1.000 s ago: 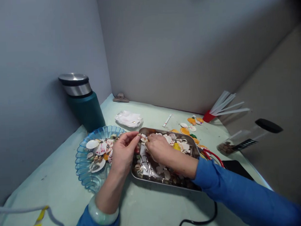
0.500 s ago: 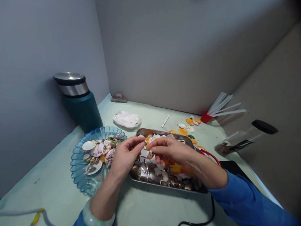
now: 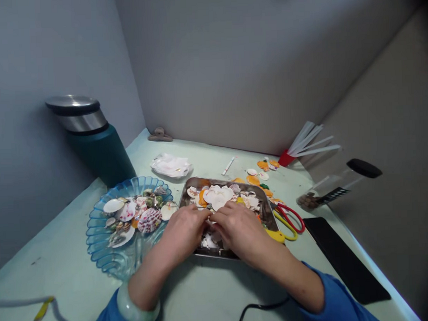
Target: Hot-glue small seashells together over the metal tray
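Note:
My left hand (image 3: 186, 227) and my right hand (image 3: 239, 230) meet over a metal tray (image 3: 275, 220) filled with shells. Their fingers are bent and closed, the fingertips touching or nearly so at the tray's middle. Whatever they hold is hidden behind the knuckles. Just beyond the fingertips, white shells (image 3: 218, 197) sit in a flower-like cluster, with orange and speckled shells around it. Left of my left hand stands a blue scalloped plate (image 3: 94, 235) of mixed shells, among them a purple-speckled scallop shell (image 3: 150, 221).
Right of the tray lie red-handled scissors (image 3: 299, 220), a yellow-handled tool (image 3: 276, 235) and a black slab (image 3: 347, 259). A teal bottle (image 3: 101, 155), white packet (image 3: 171, 165), red cup of white sticks (image 3: 287, 158) and clear jar (image 3: 317, 199) stand around. A black cord (image 3: 257, 307) crosses the front.
Both hands have lowered into the tray and turned palms downward, fingers staying close together. The view has shifted, so the scissors and black slab show more fully. The white shell cluster is now uncovered.

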`<state>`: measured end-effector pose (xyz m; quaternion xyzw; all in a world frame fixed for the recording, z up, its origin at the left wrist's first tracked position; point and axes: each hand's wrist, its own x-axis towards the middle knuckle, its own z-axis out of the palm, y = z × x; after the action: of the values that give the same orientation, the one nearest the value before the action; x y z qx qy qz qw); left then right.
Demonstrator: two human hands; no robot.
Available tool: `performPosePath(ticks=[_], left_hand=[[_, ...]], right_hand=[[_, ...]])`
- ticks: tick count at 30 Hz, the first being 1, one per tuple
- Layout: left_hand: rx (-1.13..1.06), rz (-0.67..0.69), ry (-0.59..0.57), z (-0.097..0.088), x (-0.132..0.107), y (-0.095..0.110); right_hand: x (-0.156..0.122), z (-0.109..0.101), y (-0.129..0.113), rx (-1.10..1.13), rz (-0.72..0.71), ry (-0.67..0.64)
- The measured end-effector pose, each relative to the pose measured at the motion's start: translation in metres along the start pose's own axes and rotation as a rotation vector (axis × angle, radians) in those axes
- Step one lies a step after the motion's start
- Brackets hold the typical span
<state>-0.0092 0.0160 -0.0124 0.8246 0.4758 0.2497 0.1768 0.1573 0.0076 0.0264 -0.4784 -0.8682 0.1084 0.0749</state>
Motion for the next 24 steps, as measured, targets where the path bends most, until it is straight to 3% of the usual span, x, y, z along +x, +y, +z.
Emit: performPosePath(ticks=[4,7,12,15,20,24], left_hand=[[-0.079,-0.003,0.102,-0.005,0.0,-0.009],[-0.006,0.013,0.126,-0.012,0.0,-0.011],[0.219,0.137,-0.063,-0.015,0.001,-0.005],[0.336,0.134,-0.167,-0.012,0.002,-0.002],[0.431,0.091,-0.198,-0.005,0.004,-0.001],[0.37,0.089,-0.171,-0.005,0.007,-0.003]], right_hand=[[-0.023,-0.007,0.022,-0.02,0.041,0.128],[-0.047,-0.011,0.043,-0.066,0.123,0.169],[-0.071,-0.007,0.062,-0.189,0.167,0.119],[-0.073,-0.003,0.064,-0.211,0.188,0.081],[-0.071,0.001,0.067,-0.2,0.215,0.073],[-0.071,0.005,0.071,-0.175,0.195,0.058]])
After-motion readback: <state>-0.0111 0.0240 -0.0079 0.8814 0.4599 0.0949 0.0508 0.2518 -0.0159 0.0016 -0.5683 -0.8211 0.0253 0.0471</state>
